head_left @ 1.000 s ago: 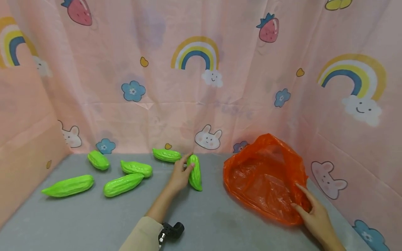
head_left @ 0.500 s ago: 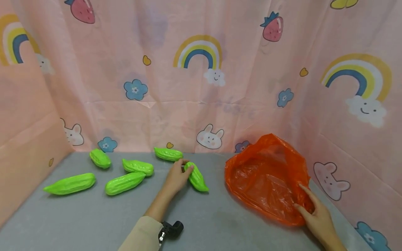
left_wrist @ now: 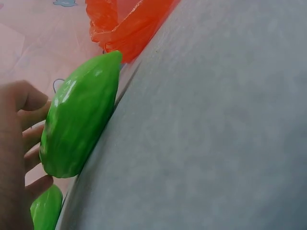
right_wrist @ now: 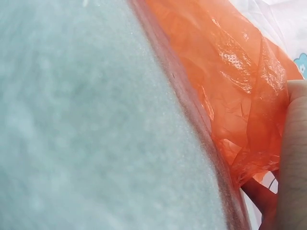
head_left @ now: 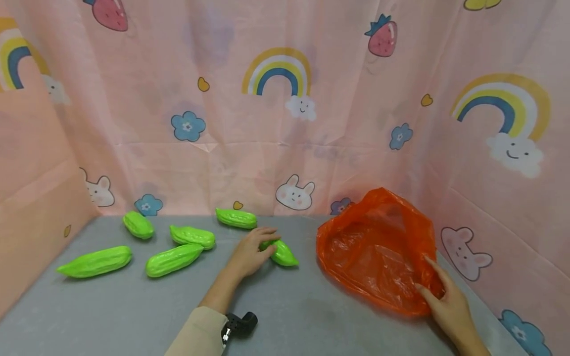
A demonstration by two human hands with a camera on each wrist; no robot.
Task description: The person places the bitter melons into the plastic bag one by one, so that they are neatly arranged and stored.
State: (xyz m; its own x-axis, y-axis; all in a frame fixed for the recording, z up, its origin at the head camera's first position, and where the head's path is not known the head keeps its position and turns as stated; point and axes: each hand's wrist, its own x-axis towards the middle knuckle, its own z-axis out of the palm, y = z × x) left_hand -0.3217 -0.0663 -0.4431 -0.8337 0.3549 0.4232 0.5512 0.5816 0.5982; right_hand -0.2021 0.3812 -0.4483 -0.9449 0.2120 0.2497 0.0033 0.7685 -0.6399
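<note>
At mid-table in the head view, my left hand (head_left: 250, 253) has its fingers and thumb around the near end of a bright green, ridged bitter melon (head_left: 285, 254). Its pointed end faces right, towards the bag. The left wrist view shows this bitter melon (left_wrist: 81, 115) close up, fingers (left_wrist: 32, 136) behind it. On the right, my right hand (head_left: 451, 306) holds the side rim of an orange-red plastic bag (head_left: 331, 267), thumb inside the mouth and other fingers partly hidden behind the film. The bag lies with its wide mouth facing me.
Several more bitter melons lie on the grey table (head_left: 133, 316): one at the back (head_left: 236, 218), two touching (head_left: 173, 260), one far left (head_left: 95, 262) and another behind it (head_left: 138, 225). A pink patterned curtain (head_left: 249, 168) encloses the back and sides.
Under my left hand, the bitter melon has swung from pointing towards me to pointing right, its tip shifting rightwards. My right hand and the bag have stayed put.
</note>
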